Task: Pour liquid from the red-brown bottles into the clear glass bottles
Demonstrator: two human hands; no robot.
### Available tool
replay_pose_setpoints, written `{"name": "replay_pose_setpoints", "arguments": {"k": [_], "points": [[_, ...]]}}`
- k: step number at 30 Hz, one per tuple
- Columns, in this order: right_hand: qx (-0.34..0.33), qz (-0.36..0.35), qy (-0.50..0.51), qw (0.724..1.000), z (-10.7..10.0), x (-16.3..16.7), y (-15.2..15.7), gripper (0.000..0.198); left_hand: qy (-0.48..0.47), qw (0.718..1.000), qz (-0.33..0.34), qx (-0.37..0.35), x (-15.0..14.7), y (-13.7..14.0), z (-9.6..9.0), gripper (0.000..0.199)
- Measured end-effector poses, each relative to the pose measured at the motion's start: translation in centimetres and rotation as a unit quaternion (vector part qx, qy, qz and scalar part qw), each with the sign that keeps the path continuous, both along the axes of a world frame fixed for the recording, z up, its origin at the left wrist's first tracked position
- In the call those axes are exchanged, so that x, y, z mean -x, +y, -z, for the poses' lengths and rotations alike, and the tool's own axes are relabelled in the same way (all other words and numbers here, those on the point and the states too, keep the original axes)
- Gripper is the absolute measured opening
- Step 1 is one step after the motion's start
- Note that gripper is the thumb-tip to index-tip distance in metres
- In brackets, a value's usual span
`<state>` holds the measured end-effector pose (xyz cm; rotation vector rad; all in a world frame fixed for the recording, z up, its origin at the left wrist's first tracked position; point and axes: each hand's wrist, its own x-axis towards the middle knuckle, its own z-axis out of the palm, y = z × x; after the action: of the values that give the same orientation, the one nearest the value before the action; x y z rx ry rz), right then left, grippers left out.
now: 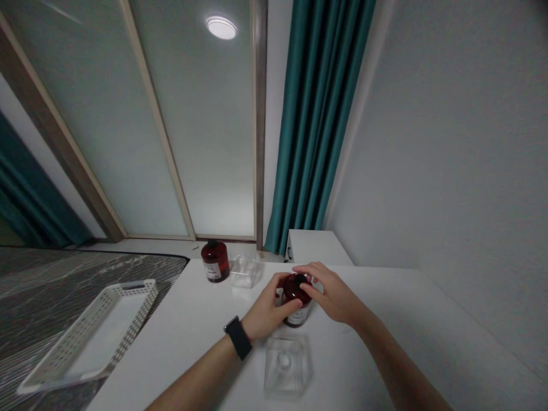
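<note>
Round dark-red glossy bottle (291,290), held two-handed
The left hand (270,310) grasps its body at the white table (363,365); the right hand's (337,297) fingers curl around its black cap (301,279), beyond a square transparent container (285,374).

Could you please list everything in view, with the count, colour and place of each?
Table: 1, white, foreground
Held bottle: 1, reddish brown, black top, mid-table
Other bottle: 1, reddish brown, black top, table's far left
Clear containers: 2, transparent, one nearest, one beside the other bottle
Basket: 1, white, left of table
Striped surface: 1, dark, under basket
Cabinet: 1, white, beyond table
Glass door: 1, frosted, back
Round light: 1, white, top, perhaps reflected
Curtains: 2, teal, flanking door
Wall: 1, grey-white, right
Wristband: 1, black, left wrist
Hands: 2, bare, at held bottle
</note>
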<state>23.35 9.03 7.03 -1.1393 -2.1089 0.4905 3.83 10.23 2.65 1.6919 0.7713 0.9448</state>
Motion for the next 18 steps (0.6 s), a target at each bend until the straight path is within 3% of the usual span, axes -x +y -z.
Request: {"name": "replay_pose_setpoints", "arguments": {"k": [8, 18], "points": [[0.012, -0.037, -0.012, 0.999, -0.2, -0.9, 0.1, 0.025, 0.026, 0.996, 0.09, -0.003, 1.2, 1.0, 0.2, 0.053], [0.0, -0.027, -0.001, 1.0, 0.3, -0.2, -0.4, 0.019, 0.032, 0.998, 0.06, 0.006, 0.7, 0.1, 0.0, 0.054]]}}
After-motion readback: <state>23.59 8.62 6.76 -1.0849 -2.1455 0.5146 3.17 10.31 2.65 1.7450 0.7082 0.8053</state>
